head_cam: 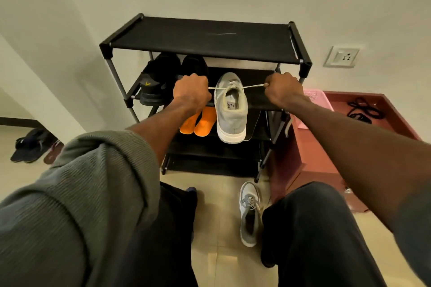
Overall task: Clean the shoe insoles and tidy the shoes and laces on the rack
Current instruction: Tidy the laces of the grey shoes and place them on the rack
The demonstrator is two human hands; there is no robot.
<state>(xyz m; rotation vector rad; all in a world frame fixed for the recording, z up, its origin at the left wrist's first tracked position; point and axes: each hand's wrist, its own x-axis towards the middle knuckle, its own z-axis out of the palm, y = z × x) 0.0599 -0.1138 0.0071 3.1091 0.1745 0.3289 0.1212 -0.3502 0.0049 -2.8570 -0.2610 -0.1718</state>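
Grey fabric forms the upper of the shoe (pixel 231 109) resting on the second shelf of the black shoe rack (pixel 205 39), heel overhanging the shelf's front edge. A white lace (pixel 253 86) runs taut from the shoe's eyelets out to both sides. The left hand (pixel 192 92) is curled into a fist around the left lace end; the right hand (pixel 283 89) pinches the right lace end between thumb and curled fingers. A pair of black shoes (pixel 161 79) sits at the left end of the same shelf. Two orange insoles (pixel 198 122) lie side by side on the shelf below, near its front edge, just left of the grey shoe's heel. A second grey shoe (pixel 250 213) lies on the floor in front of the rack. A black lace (pixel 362 108) lies coiled in the red tray (pixel 396 114) right of the rack.
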